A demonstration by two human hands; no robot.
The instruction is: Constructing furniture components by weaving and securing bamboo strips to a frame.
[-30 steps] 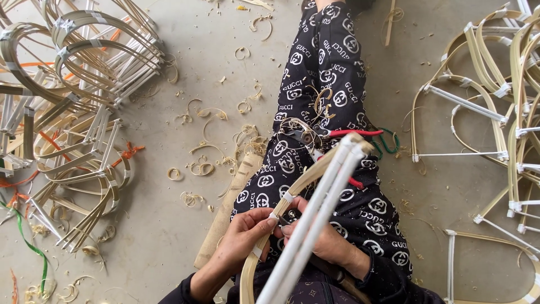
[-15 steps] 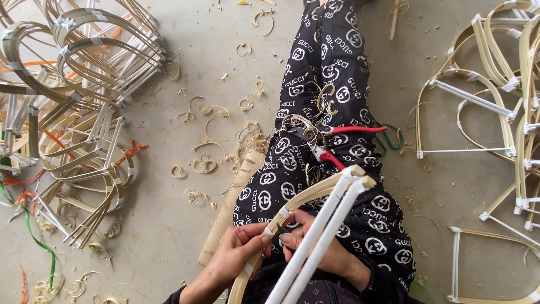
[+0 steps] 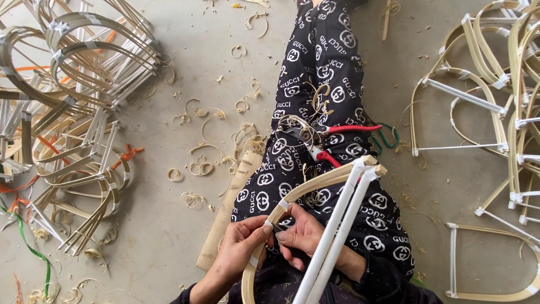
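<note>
I have my left hand [image 3: 241, 242] and right hand [image 3: 306, 236] pinched narrow on the curved bamboo frame [image 3: 304, 194] at lower centre, binding a joint I judge, needing steady tension beside the white rods [image 3: 337, 225].

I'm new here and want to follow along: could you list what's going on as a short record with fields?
Left hand: pinches the curved bamboo frame
Right hand: fingers on the same spot of the frame
White rods: tied across the frame
Red-handled pliers: lying on the lap
Floor: concrete, strewn with shavings
Both sides: piles of similar frames
</note>
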